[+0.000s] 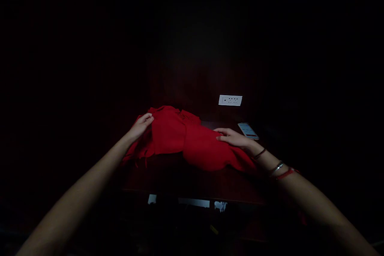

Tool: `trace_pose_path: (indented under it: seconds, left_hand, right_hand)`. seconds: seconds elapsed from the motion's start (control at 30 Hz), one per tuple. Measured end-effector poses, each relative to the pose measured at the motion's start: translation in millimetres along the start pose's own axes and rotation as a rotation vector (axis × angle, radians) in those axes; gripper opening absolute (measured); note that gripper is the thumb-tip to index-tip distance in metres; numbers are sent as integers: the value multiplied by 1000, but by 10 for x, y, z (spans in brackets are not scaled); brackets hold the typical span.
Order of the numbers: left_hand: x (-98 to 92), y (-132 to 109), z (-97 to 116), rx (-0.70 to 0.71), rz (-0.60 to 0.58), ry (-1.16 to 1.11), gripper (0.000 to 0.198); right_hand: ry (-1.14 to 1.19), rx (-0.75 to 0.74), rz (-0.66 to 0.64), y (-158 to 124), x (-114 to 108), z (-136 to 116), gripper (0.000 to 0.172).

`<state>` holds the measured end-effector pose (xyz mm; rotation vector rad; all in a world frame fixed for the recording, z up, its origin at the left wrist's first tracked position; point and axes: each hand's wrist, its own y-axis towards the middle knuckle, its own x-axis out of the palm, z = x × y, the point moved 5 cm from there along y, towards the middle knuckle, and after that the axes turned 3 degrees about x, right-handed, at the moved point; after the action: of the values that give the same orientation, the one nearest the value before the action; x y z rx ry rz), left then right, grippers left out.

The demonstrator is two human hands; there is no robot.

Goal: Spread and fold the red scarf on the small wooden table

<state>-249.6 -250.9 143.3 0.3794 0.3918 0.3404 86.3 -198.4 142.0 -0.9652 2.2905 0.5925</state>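
Note:
A bright red fringed cloth [186,140] lies bunched on a dark table [192,184] in a very dim room. My left hand [141,125] is at the cloth's left edge, its fingers curled onto the fabric. My right hand [232,137] rests on the cloth's right part with fingers stretched out flat. Bangles and a red thread circle my right wrist.
A phone [247,131] with a lit screen lies on the table just beyond my right hand. A white socket plate [230,100] is on the dark wall behind. Pale items [192,202] show under the table's front edge. Everything else is in darkness.

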Motion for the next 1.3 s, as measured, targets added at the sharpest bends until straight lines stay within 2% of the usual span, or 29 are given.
trace_pose_path:
  seconds: [0.07,0.13,0.2,0.27,0.33,0.4,0.47,0.53,0.6,0.67,0.73,0.77,0.83,0.9,0.97,1.03,1.1,1.13,1.17,1.2,1.27,1.3]
  left_hand:
    - [120,255,162,24,23,102,22]
    - [291,464,156,11,-9,334,19]
    - [473,576,-1,-25,-57,489,16]
    - [636,566,-228,-60,-98,558,12]
    - [758,448,-427,-77,-115,630,12]
    - [833,259,-525,-63,-105,685,23]
    - [878,36,-498,16,-77,772,34]
    - [939,-197,-393,187,-92,920,37]
    - [1047,-430,-339,367,-249,1002,36]
    - [1134,-634,-395,468,-462,1027,28]
    - [1136,-766,-529,486,-583,1059,21]
    - [1102,-800,-607,477,-594,1083,22]
    - [992,-832,-748,465,-581,1112,27]
    - [859,-846,-838,460,-581,1102,30]
    - [733,-846,-852,446,-591,1053,26]
    - [640,-812,-776,421,-539,960,23]
    - [580,-719,-666,352,-361,863,24]
    - [562,-657,-635,278,-245,826,25]
    - [558,-597,-637,175,-142,791,25]
    - [573,-544,-679,38,-82,749,26]
    - [656,-473,-822,-229,-79,617,30]
    - [702,-451,-887,-317,-102,548,30]
  right_hand:
    - [246,95,-23,12,-178,65,32]
    - [421,185,-20,-3,-181,221,33]
    - [482,271,-21,-33,-33,450,36]
    - [371,369,-30,-62,175,711,37]
    - [59,456,-32,-66,318,930,38]
    - [-203,487,-22,-20,347,1026,38]
    - [-313,471,-4,80,298,990,41]
    - [-342,432,4,214,256,858,44]
    - [-378,313,-20,352,327,659,47]
    - [-411,150,-87,432,560,469,56]
    - [-449,67,-173,410,891,389,66]
    - [-477,82,-209,367,1053,405,69]
    - [-531,86,-186,260,1281,454,70]
    - [-551,71,-156,174,1374,505,69]
    - [-527,56,-175,176,1343,528,69]
    - [-453,44,-180,312,1199,499,64]
    - [-324,83,-84,578,971,461,48]
    - [-247,148,22,735,840,467,39]
    - [-164,273,132,884,725,516,31]
    - [-142,334,165,1031,676,550,26]
    - [-102,422,182,1275,673,638,15]
    - [-85,443,170,1365,708,686,10]
